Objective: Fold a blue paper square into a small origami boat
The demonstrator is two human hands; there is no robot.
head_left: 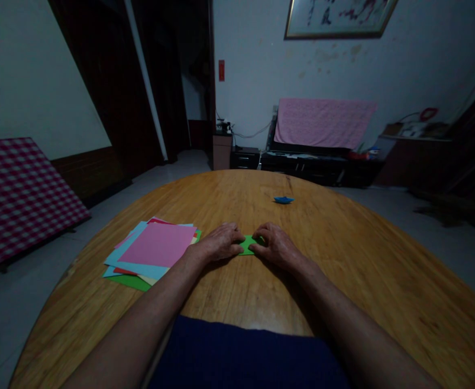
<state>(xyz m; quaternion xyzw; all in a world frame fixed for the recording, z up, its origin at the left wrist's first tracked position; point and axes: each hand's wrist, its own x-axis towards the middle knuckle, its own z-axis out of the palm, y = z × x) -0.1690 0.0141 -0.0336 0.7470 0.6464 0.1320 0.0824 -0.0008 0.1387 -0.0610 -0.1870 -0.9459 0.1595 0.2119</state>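
Observation:
A small folded green paper point(248, 245) lies on the round wooden table point(343, 281) in front of me. My left hand point(220, 243) rests on its left side, fingers curled and pressing the paper down. From the right, my right hand point(273, 246) pinches the paper's other edge with bent fingers. Most of the paper is hidden under both hands. A small blue folded paper boat point(283, 200) sits farther back on the table, apart from both hands.
A stack of coloured paper sheets point(152, 251), pink on top, lies left of my left hand. Beyond the table stand a low cabinet with a pink cloth point(322, 121) and a checked red board point(19, 194) at the left wall.

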